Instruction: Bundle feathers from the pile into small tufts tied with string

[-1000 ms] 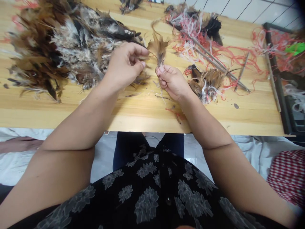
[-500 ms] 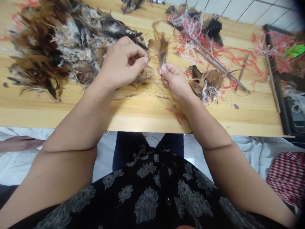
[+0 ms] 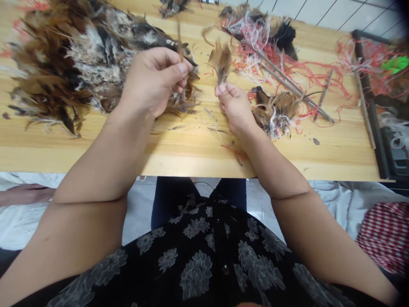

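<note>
Between thumb and fingers my left hand (image 3: 158, 76) pinches a thin brown feather (image 3: 179, 40), which points up and away from me. It hovers at the right edge of a large pile of brown, black and whitish feathers (image 3: 92, 55). My right hand (image 3: 234, 102) is closed on the lower ends of a small bunch of brown feathers (image 3: 220, 59), their tips fanned upward. Just right of that wrist lies another feather bundle (image 3: 276, 113), with white and red strands around its base.
The wooden table (image 3: 191, 157) carries tangled red and white plastic strings (image 3: 255, 47) and thin sticks (image 3: 287, 83) at the right. A dark-framed tray (image 3: 378, 140) stands at the right end. Loose feather scraps (image 3: 215, 125) lie near my hands. A person's hand (image 3: 25, 194) shows at lower left.
My left hand has moved slightly left, and a thin feather now stands up from its pinch. The right hand with its bunch has shifted a little to the right.
</note>
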Demonstrator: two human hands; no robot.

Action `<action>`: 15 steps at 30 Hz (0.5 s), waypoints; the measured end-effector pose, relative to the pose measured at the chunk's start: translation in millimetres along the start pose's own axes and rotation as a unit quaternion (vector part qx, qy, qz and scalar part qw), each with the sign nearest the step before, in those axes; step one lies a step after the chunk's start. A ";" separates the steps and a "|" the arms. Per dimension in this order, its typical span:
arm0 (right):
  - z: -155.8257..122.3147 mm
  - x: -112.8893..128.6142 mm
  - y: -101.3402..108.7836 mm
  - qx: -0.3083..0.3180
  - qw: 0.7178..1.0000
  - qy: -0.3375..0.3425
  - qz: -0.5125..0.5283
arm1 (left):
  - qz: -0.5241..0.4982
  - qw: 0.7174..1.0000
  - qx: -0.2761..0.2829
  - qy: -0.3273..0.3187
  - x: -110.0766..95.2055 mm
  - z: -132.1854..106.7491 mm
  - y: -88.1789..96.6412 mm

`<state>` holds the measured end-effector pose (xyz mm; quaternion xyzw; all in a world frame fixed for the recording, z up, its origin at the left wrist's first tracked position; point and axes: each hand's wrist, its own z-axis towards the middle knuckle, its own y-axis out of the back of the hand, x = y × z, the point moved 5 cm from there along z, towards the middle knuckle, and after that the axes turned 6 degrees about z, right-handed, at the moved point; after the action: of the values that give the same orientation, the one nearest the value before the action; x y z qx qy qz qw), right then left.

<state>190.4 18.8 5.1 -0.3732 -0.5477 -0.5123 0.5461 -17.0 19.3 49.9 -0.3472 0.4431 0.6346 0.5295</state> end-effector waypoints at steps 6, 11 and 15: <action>-6.0 -1.2 -10.0 -0.009 1.000 -0.020 -0.007 | -0.058 0.996 0.067 0.029 5.7 -12.2 -32.2; -6.3 -3.0 -13.2 0.015 1.000 -0.016 0.000 | 0.019 0.998 0.048 -0.027 14.9 -11.6 -35.0; -5.4 -6.4 -14.9 0.034 0.999 -0.024 0.006 | 0.076 0.994 0.023 -0.073 12.8 -11.7 -31.7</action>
<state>177.9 11.6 -4.1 -0.3695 -0.5755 -0.4812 0.5484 11.2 14.6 27.8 -0.2528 0.4429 0.6862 0.5187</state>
